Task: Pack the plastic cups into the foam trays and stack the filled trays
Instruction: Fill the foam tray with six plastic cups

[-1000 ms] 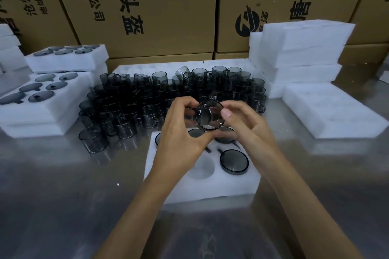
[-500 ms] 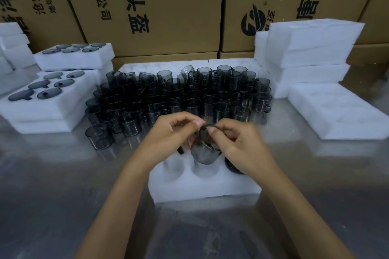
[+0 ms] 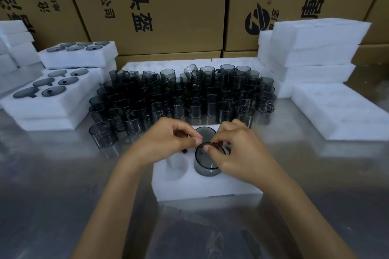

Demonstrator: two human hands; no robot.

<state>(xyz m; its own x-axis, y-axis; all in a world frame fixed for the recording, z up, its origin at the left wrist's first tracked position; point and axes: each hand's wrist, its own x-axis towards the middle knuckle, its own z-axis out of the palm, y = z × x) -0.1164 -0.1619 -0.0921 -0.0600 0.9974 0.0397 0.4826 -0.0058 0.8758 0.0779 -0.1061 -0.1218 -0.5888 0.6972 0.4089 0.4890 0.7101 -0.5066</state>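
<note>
1. Fingertips of both hands pinch rim of smoky grey clear plastic cup (image 3: 207, 159): right hand (image 3: 235, 153) at its near-right edge, left hand (image 3: 168, 140) at far-left.
2. Cup upright, half sunk in front-middle pocket of white foam tray (image 3: 202, 189); two-sided pinch likely keeps it square while seating.
3. Forearms converge; wrists over tray.

A shiny metal bench (image 3: 52, 206) with soft reflections of light on its surface fills the foreground, and behind it a row of big brown cardboard boxes (image 3: 168, 6) with black printed Chinese characters stands like a wall.
</note>
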